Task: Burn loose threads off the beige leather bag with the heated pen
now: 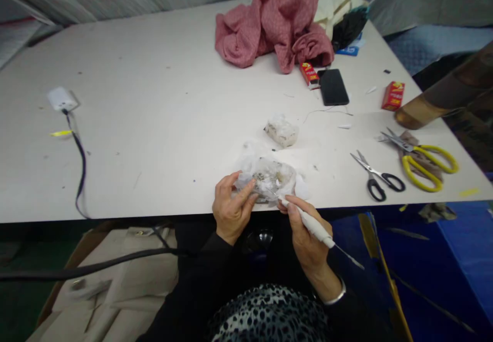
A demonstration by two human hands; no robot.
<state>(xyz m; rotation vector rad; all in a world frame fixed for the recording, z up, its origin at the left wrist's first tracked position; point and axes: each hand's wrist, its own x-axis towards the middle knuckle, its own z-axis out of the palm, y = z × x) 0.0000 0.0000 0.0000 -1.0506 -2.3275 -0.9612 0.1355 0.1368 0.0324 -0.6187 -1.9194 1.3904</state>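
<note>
My left hand point(231, 206) is closed on the near left edge of a crumpled clear plastic bag point(285, 170), which lies at the table's front edge. Small whitish and dark bits show inside the bag; what they are I cannot make out. In my right hand point(310, 234) is a slim tool with a white wrapped handle point(311, 225). A thin strand trails from its rear end, and its front end points at the bag's right side, where the tip is hard to see. Just beyond lies a second small clear plastic bag point(282, 130) with pale contents.
Black-handled scissors point(375, 175) and yellow-handled scissors point(427, 162) lie at right, near a blurred brown tapered object point(442, 95). Farther back are a phone point(334, 87), red boxes point(393, 96) and a pink cloth point(269, 18). A white device point(61, 98) with a black cable sits left.
</note>
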